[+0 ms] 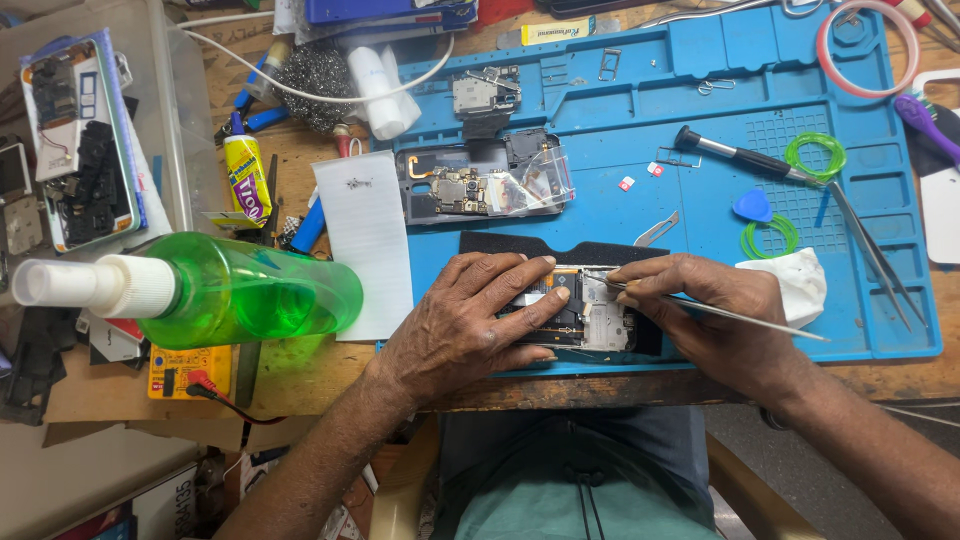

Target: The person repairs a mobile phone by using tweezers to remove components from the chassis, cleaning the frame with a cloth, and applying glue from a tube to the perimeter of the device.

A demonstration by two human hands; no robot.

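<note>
Your left hand [465, 325] lies flat, fingers spread, pinning the opened phone [580, 310] to the blue mat [700, 190] so it can't slide — while your right hand [715, 300] pinches metal tweezers [720, 312], tips at its top edge.

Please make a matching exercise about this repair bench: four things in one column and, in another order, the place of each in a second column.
Things:
1. green bottle
2. tweezers
3. roll of tape
4. opened phone

Places:
A. far right corner of the blue mat
B. lying on its side, left of the mat
C. under the left hand, on the black pad
D. held in the right hand

Pairs: 1-B, 2-D, 3-A, 4-C
</note>
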